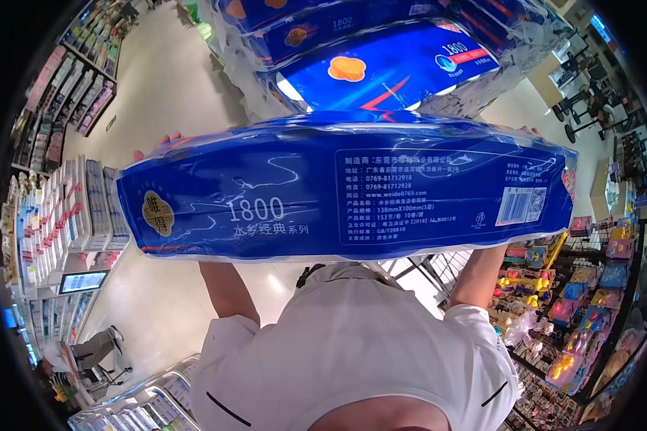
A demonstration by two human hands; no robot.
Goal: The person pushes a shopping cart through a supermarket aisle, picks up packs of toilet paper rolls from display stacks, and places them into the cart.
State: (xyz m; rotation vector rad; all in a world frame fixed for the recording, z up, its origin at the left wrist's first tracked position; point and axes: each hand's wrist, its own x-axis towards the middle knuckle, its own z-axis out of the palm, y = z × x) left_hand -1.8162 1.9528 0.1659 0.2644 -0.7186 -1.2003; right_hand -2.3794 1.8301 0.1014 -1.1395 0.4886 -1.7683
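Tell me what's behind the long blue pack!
Behind the long blue pack are more blue packs, stacked up. Fingertips of the left hand and right hand peek out. The rest of both hands is covered, so I can't see it.

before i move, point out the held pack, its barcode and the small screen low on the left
held pack point(316, 194): head view, middle of its printed blue side
barcode point(512, 206): head view, on its bars
screen point(83, 281): head view, middle of its lit face

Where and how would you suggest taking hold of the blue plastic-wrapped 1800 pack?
Probably near both ends of the blue plastic-wrapped 1800 pack, one hand from the left, one from the right: it is long, its film wrinkled, with no handle in view.
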